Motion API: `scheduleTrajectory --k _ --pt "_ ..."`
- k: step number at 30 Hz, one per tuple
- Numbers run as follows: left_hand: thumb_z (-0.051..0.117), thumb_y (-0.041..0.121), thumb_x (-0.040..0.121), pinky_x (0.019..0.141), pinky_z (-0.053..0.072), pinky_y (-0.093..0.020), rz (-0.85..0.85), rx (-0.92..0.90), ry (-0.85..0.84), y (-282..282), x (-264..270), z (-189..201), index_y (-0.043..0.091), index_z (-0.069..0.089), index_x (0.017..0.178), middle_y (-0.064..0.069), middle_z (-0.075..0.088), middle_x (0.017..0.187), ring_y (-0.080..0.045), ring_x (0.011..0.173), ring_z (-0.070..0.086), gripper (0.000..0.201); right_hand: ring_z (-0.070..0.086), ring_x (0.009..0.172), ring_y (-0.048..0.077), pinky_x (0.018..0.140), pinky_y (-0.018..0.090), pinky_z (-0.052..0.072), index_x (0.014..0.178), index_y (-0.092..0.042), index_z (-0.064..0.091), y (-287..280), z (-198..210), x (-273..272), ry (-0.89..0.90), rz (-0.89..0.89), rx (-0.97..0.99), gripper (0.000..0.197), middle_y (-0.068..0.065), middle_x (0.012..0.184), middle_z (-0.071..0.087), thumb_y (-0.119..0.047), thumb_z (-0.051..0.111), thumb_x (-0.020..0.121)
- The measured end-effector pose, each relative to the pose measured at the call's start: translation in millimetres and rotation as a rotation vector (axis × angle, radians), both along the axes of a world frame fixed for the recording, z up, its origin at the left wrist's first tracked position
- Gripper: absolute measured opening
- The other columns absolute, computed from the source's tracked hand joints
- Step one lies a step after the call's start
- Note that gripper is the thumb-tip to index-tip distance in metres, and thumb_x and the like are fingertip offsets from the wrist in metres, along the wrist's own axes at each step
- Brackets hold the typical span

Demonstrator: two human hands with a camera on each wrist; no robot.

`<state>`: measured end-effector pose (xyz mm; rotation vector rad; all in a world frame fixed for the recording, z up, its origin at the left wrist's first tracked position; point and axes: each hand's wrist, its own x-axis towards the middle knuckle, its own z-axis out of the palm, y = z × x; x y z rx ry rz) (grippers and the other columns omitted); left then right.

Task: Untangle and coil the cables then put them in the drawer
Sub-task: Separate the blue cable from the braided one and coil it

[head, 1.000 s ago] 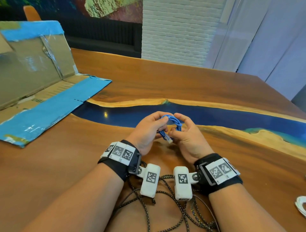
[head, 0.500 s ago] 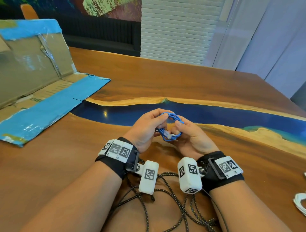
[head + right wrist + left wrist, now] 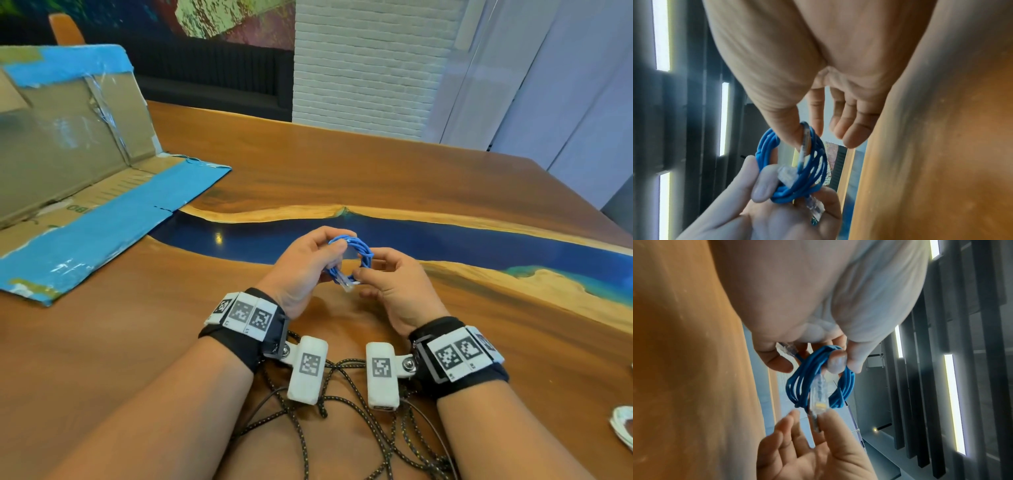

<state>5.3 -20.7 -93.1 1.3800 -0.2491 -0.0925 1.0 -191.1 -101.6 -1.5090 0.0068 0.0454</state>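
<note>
Blue cable [image 3: 351, 260] nearly coiled, left hand [image 3: 301, 270] gripping it, right hand [image 3: 394, 291] pinching its plug; black cables [image 3: 342, 411] at 6 o'clock stay tangled (no drawer visible).

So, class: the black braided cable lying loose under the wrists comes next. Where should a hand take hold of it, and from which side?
Grip the black braided cable on a single free strand at the tangle's edge, coming from above. It lies flat on the table in crossing loops, and no end shows.
</note>
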Motion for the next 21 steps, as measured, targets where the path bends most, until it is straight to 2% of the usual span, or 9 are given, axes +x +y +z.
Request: scheduleTrajectory --k 3,7,9,11,12,14,17,19,21 --pt "0.055 0.012 0.105 0.080 0.042 -0.038 0.008 0.059 -0.020 1.9 1.6 -0.3 0.015 0.069 0.121 0.003 0.053 0.070 -0.019 0.077 0.050 0.021 0.067 0.066 0.022 0.055 0.029 0.056 0.109 -0.007 0.066 -0.5 0.4 1.7 0.029 -0.087 -0.022 0.029 0.019 0.091 0.074 -0.004 0.080 0.084" --pt "0.059 0.011 0.103 0.071 0.047 -0.014 -0.003 0.125 -0.034 6.6 4.3 -1.0 0.018 0.068 0.120 0.004 0.067 0.076 -0.008 0.077 0.063 0.021 0.072 0.073 0.020 0.071 0.035 0.062 0.108 -0.009 0.067 -2.6 0.8 3.2 0.043 -0.157 0.095 0.019 0.013 0.086 0.076 -0.002 0.071 0.091" --pt "0.057 0.014 0.104 0.068 0.047 -0.009 -0.014 0.160 -0.028 9.2 5.8 -1.8 0.018 0.069 0.118 0.003 0.068 0.078 -0.003 0.076 0.065 0.018 0.068 0.076 0.022 0.078 0.039 0.061 0.106 -0.010 0.065 -2.7 0.3 4.4 0.035 -0.128 0.138 0.014 0.011 0.084 0.071 0.000 0.061 0.097" --pt "0.057 0.014 0.105 0.067 0.046 -0.006 -0.001 0.215 -0.043 11.6 6.7 -1.3 0.016 0.071 0.107 0.002 0.070 0.081 0.000 0.077 0.066 0.015 0.063 0.076 0.024 0.082 0.045 0.057 0.105 -0.012 0.061 -1.2 1.1 4.9 0.041 -0.099 0.155 0.015 0.009 0.080 0.064 -0.001 0.052 0.102" --pt "0.057 0.013 0.105 0.069 0.046 -0.005 0.010 0.235 -0.054 12.3 7.1 -0.9 0.016 0.072 0.103 0.001 0.071 0.081 0.000 0.078 0.066 0.016 0.062 0.074 0.023 0.081 0.046 0.056 0.104 -0.013 0.059 -0.6 1.9 5.1 0.042 -0.098 0.148 0.017 0.008 0.076 0.061 -0.001 0.048 0.103" --pt "0.058 0.013 0.104 0.072 0.047 -0.008 0.023 0.250 -0.066 12.6 7.3 -0.3 0.017 0.073 0.110 0.000 0.071 0.080 -0.002 0.076 0.065 0.017 0.056 0.064 0.019 0.077 0.045 0.055 0.104 -0.014 0.057 0.3 3.0 5.2 0.042 -0.105 0.119 0.019 0.003 0.065 0.053 -0.001 0.042 0.105" --pt "0.057 0.011 0.104 0.058 0.040 -0.018 0.030 0.186 -0.040 11.2 6.2 -0.9 0.022 0.071 0.119 -0.001 0.066 0.076 -0.008 0.059 0.048 0.023 0.046 0.054 0.016 0.069 0.041 0.052 0.110 -0.015 0.055 1.4 5.8 3.3 0.046 -0.092 0.103 0.020 0.000 0.060 0.044 -0.003 0.039 0.106" --pt "0.056 0.010 0.105 0.057 0.041 -0.022 0.055 0.154 -0.051 10.2 7.5 -2.7 0.023 0.070 0.119 0.000 0.065 0.076 -0.010 0.058 0.045 0.024 0.035 0.048 0.015 0.058 0.035 0.045 0.114 -0.015 0.053 1.1 9.4 1.0 0.045 -0.075 0.117 0.017 0.000 0.062 0.041 -0.006 0.040 0.107" --pt "0.055 0.010 0.105 0.058 0.044 -0.024 0.083 0.121 -0.069 8.3 8.8 -4.0 0.017 0.069 0.124 0.000 0.065 0.077 -0.011 0.059 0.048 0.024 0.027 0.045 0.014 0.050 0.032 0.035 0.116 -0.015 0.054 0.7 13.3 -1.1 0.048 -0.053 0.132 0.015 -0.001 0.063 0.042 -0.009 0.044 0.107"
